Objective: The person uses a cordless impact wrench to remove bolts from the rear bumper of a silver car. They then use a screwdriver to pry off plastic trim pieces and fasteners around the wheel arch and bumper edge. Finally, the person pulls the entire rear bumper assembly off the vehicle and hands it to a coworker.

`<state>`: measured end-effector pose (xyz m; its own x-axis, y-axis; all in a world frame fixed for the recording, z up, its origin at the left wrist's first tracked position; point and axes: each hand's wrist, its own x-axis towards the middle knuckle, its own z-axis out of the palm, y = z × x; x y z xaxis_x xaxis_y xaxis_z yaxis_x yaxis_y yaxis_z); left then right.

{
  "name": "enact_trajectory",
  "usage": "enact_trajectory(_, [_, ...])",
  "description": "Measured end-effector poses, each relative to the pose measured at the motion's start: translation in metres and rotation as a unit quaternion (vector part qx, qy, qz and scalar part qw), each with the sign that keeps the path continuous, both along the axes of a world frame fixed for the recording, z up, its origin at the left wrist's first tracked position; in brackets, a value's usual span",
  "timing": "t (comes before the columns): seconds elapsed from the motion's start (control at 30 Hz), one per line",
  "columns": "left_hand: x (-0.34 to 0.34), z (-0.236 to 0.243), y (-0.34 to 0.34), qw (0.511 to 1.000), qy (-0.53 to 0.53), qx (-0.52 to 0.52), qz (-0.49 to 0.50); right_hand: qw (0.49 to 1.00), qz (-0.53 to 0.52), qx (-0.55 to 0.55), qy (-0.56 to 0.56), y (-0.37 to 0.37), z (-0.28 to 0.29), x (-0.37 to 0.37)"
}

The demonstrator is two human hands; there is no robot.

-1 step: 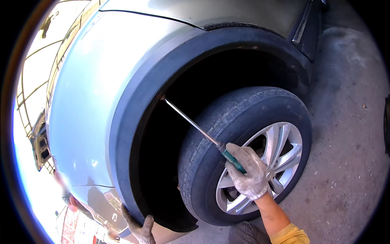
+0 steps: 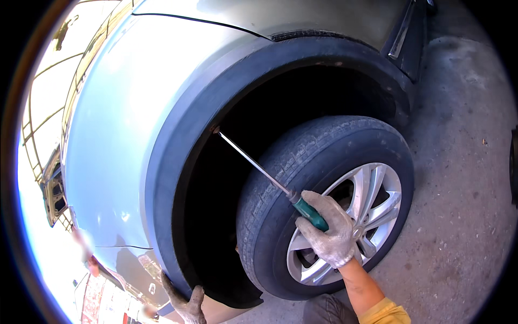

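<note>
A screwdriver point(image 2: 263, 171) with a long steel shaft and a green handle slants across the dark wheel-arch opening. Its tip meets a spot on the inner edge of the black wheel-arch trim point(image 2: 174, 116). My right hand point(image 2: 330, 229), in a dirty pale work glove, holds the handle between thumb and fingers, in front of the wheel point(image 2: 372, 189). At the lower left, my gloved left hand point(image 2: 186, 306) rests with fingers spread against the lower end of the trim and the bumper. Whatever the tip engages is too small to make out.
The silver car body point(image 2: 113, 140) curves round the arch on the left and top. Concrete floor point(image 2: 453, 178) lies to the right. My knee point(image 2: 329, 310) shows below the tyre. Far left, another vehicle with a raised panel point(image 2: 55, 189) stands in bright light.
My right fingers have shifted slightly on the handle, so more of the green grip shows. The screwdriver's tip and my left hand stay in place.
</note>
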<state>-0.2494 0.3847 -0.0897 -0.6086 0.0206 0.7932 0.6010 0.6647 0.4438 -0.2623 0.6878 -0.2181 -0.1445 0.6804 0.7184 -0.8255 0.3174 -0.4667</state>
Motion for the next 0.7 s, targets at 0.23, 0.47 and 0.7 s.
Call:
enact_trajectory(0.23, [0.003,0.002,0.004,1.0,-0.016,-0.013,0.002,0.505,0.739,-0.344,0.283,-0.013,0.002,0.009])
enact_trajectory(0.47, [-0.001,-0.001,0.003,1.0,0.001,-0.006,0.02,0.948,0.278,-0.157,-0.008,-0.002,0.004,0.016])
enact_trajectory(0.7, [-0.007,-0.001,-0.006,1.0,-0.006,0.001,-0.024,0.871,0.387,-0.279,0.119,-0.005,0.005,0.014])
